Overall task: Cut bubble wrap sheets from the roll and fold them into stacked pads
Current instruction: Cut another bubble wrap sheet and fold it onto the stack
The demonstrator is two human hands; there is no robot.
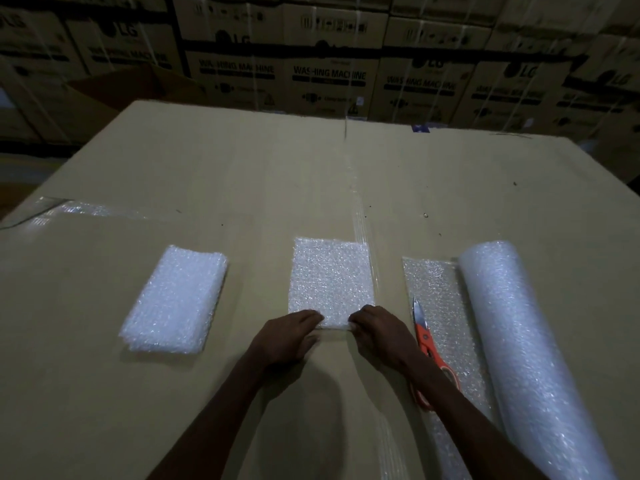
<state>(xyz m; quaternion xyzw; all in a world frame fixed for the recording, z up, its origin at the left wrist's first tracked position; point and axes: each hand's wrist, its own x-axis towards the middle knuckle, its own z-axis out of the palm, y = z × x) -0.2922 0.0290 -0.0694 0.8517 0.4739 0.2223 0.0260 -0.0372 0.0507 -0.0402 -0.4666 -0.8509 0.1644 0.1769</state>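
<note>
On the tan cardboard surface (207, 174), a stack of folded white bubble wrap pads (175, 299) lies left. At centre, the left hand (287, 337) and right hand (381, 332) each pinch the near edge of a flat folded bubble wrap sheet (331, 278). Orange-handled scissors (427, 341) rest on the unrolled strip beside the clear bubble wrap roll (519, 341), right.

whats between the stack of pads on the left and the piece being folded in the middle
Nothing: in the head view only bare cardboard surface separates the stack of pads from the folded piece.
</note>
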